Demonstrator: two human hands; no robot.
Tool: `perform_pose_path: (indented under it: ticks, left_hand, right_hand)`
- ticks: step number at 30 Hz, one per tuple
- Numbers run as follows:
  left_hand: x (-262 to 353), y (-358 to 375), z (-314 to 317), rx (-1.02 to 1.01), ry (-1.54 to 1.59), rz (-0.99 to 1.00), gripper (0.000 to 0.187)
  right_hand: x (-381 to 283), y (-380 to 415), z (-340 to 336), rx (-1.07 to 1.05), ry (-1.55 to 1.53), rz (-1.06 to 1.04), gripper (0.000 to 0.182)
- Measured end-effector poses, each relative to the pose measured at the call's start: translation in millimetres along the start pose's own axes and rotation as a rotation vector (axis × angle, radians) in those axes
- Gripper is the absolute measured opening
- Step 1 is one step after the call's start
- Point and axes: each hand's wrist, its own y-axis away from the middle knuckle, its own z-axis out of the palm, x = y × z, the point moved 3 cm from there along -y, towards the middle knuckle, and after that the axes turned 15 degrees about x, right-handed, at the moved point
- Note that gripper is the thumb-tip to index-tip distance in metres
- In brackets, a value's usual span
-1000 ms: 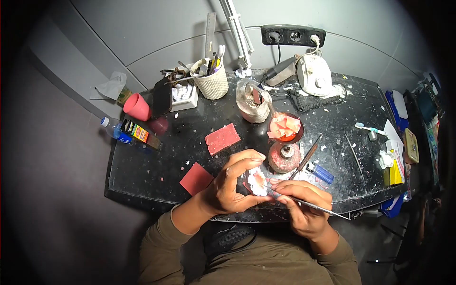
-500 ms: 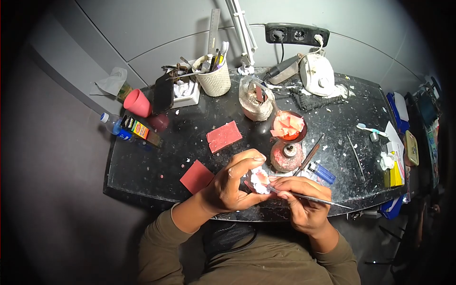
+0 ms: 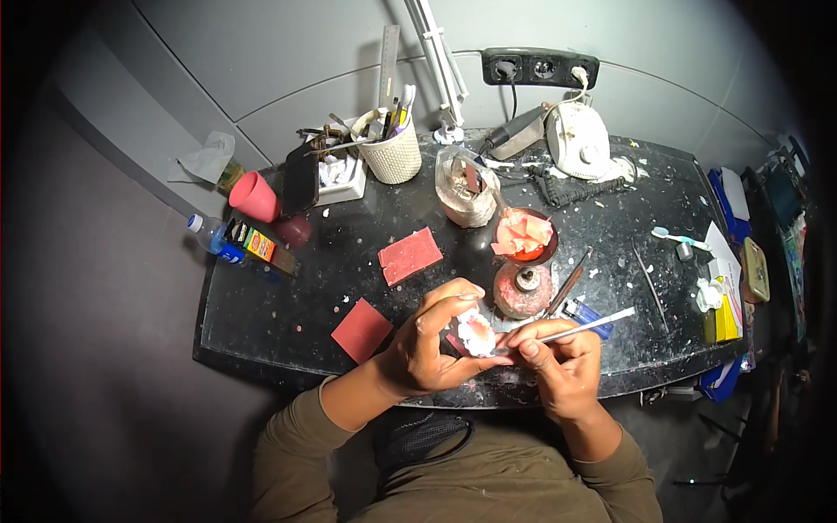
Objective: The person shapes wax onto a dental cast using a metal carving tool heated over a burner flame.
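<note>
My left hand (image 3: 425,347) is closed round a small white plaster dental model (image 3: 475,334) with a pink wax patch on it. In my right hand (image 3: 567,364) a slim metal wax carver (image 3: 593,325) is gripped between thumb and fingers. Its working end meets the model's right lower edge, and the other end points up and right. Whether the tip touches the plaster or the wax is too small to tell. Just beyond the hands stands a wax-smeared spirit burner (image 3: 521,295). Behind the burner sits a dish holding pink wax pieces (image 3: 526,234).
Pink wax sheets (image 3: 410,256) lie left of the burner. A blue lighter (image 3: 593,321) and a brown-handled knife (image 3: 568,288) lie to its right. Farther back are a tool cup (image 3: 392,157), a glass jar (image 3: 466,192) and a white machine (image 3: 577,139). A bottle (image 3: 209,234) stands left.
My right hand has turned, and the carver's free end has swung from pointing down-right to pointing up-right. My left hand still holds the model in nearly the same place.
</note>
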Motion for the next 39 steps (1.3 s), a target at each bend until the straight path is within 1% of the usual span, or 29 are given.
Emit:
perform_pose_path:
  ticks: [1, 3, 4, 5, 7, 8, 9, 11, 12, 13, 14, 15, 16, 17, 22, 26, 28, 35, 39]
  left_hand:
    - [-1, 0, 0, -0.004, 0.003, 0.002, 0.085]
    - [-3, 0, -1, -0.010, -0.002, -0.004, 0.098]
    - [-3, 0, -2, -0.011, 0.004, -0.038, 0.100]
    - [-2, 1, -2, -0.012, 0.004, -0.038, 0.100]
    - [-3, 2, -2, 0.010, -0.007, -0.060, 0.101]
    - [-3, 2, -2, 0.007, -0.009, -0.061, 0.101]
    - [-2, 2, -1, 0.028, -0.036, -0.039, 0.100]
    - [-1, 2, 0, 0.043, -0.064, -0.014, 0.099]
    - [0, 2, 1, 0.061, -0.069, 0.000, 0.097]
    - [1, 3, 0, 0.080, -0.074, 0.014, 0.096]
    - [1, 4, 0, 0.076, -0.073, 0.013, 0.096]
    - [1, 6, 0, 0.073, -0.088, 0.027, 0.094]
    - [0, 8, 0, 0.071, -0.102, 0.042, 0.092]
    - [0, 10, 0, 0.068, -0.101, 0.041, 0.092]
    - [0, 12, -2, 0.079, -0.091, 0.032, 0.085]
    - [1, 11, -2, 0.075, -0.083, 0.012, 0.085]
    - [0, 10, -2, 0.066, -0.103, 0.013, 0.085]
    - [-4, 12, -5, 0.079, -0.113, 0.008, 0.085]
    - [-2, 9, -5, 0.030, -0.131, 0.039, 0.087]
  right_hand:
    - [0, -2, 0, 0.004, -0.002, -0.002, 0.009]
    - [-5, -8, -1, 0.038, -0.148, -0.120, 0.012]
    - [-7, -10, -6, 0.070, -0.138, -0.141, 0.014]
    - [-7, -12, -12, 0.079, -0.184, -0.163, 0.015]
    - [-11, -13, -21, 0.101, -0.166, -0.180, 0.016]
    - [-9, -11, -25, 0.168, -0.120, -0.164, 0.018]
    - [-10, -11, -24, 0.169, -0.123, -0.162, 0.018]
    - [-16, -8, -18, 0.138, 0.033, -0.297, 0.016]
    - [-14, -7, -16, 0.138, 0.152, -0.405, 0.012]
    - [-18, -6, -10, 0.051, 0.177, -0.443, 0.008]
    - [-27, -6, -3, -0.015, 0.273, -0.507, 0.007]
    - [-34, -4, 4, -0.081, 0.370, -0.570, 0.008]
    - [-34, -1, 9, -0.094, 0.433, -0.616, 0.015]
    - [-36, 1, 13, -0.114, 0.462, -0.621, 0.019]
    - [-29, 3, 22, -0.120, 0.521, -0.754, 0.023]
    - [-27, 2, 24, -0.137, 0.523, -0.785, 0.027]
    - [-29, 3, 25, -0.138, 0.571, -0.838, 0.029]
    - [-29, 3, 27, -0.128, 0.567, -0.797, 0.027]
    - [-29, 1, 21, -0.149, 0.557, -0.758, 0.024]
